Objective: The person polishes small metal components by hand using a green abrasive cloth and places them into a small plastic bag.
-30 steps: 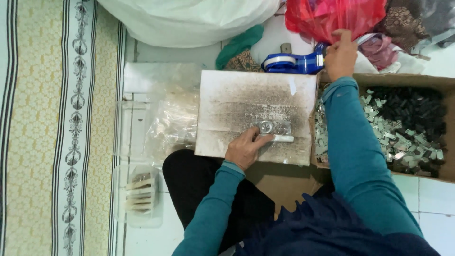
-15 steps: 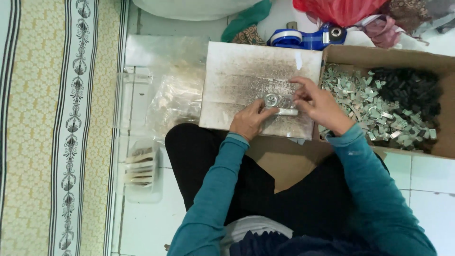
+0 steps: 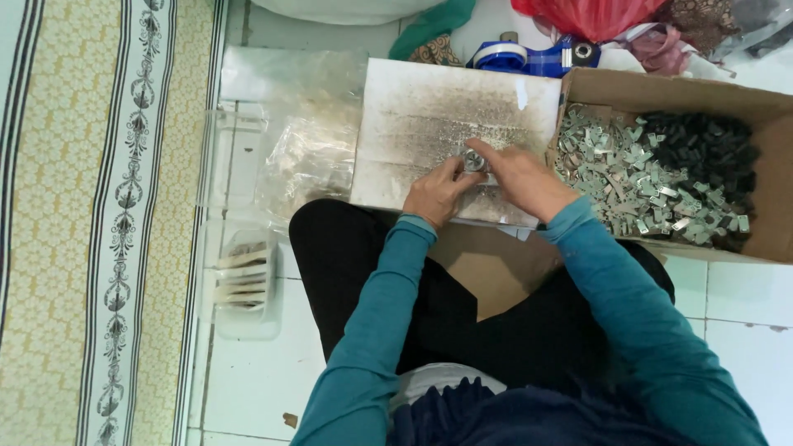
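Observation:
A worn white board (image 3: 429, 124) lies in front of my knees on the floor. Both hands meet on a small round metal part (image 3: 474, 159) near the board's near edge. My left hand (image 3: 434, 192) pinches the part from the left. My right hand (image 3: 520, 177) covers it from the right, fingers bent over it. To the right stands a cardboard box (image 3: 776, 107) holding several small silver metal clips (image 3: 619, 169) and black pieces (image 3: 702, 153).
A blue tape dispenser (image 3: 533, 56) and a red plastic bag (image 3: 591, 15) lie beyond the board. Clear plastic bags (image 3: 306, 157) sit to the left. A clear tub with flat pieces (image 3: 244, 277) rests on white tiles by a patterned mat (image 3: 74, 223).
My right hand came back from the tape dispenser area to the board and now joins my left hand on the small metal part. The view has tilted slightly downward.

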